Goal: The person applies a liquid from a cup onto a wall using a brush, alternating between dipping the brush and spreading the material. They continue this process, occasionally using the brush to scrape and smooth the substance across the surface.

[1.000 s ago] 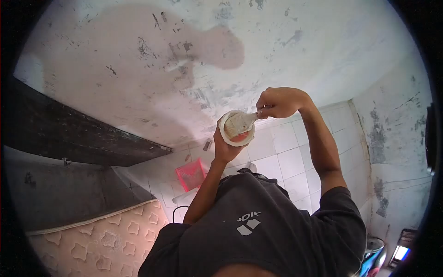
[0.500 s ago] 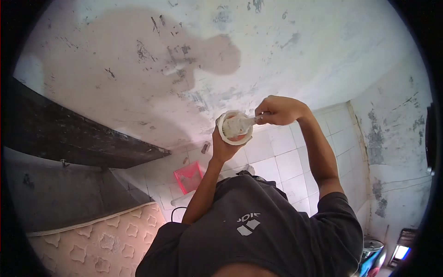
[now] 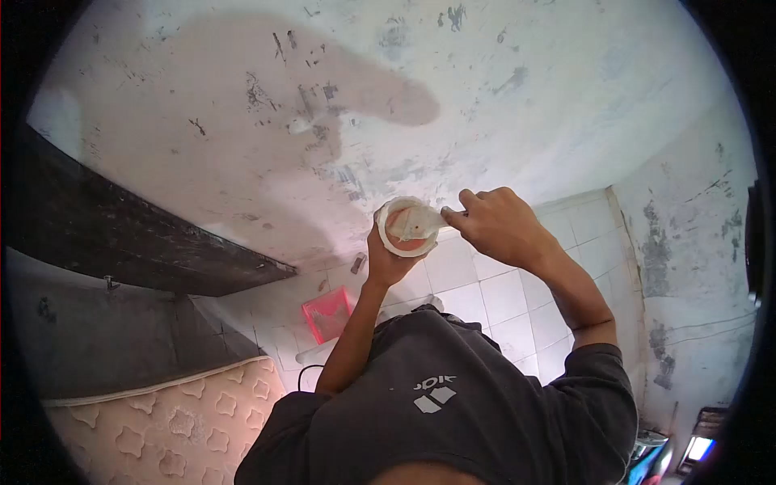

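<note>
My left hand (image 3: 390, 265) is wrapped round a small round tub (image 3: 385, 239) with a whitish, paste-smeared rim and a reddish inside. In my right hand (image 3: 503, 228) is the handle of a putty knife (image 3: 420, 221), its blade coated in thick white paste. The blade lies over the tub's mouth, reaching in from the right side; whether it touches the bottom cannot be seen. Beyond both hands rises a patchy wall (image 3: 485, 121) with dark scraped spots, on which my shadow falls.
A pink plastic basket (image 3: 327, 315) stands on the white tiled floor (image 3: 453, 267). To the left are a dark wooden ledge (image 3: 145, 230) and a patterned mattress (image 3: 170, 428). A second wall (image 3: 695, 242) closes the right side. Several items (image 3: 653, 444) sit at lower right.
My right hand has turned, with its wrist lower and the elbow farther right. The putty knife's blade has shifted slightly in the tub's mouth. My left hand and the tub have barely moved.
</note>
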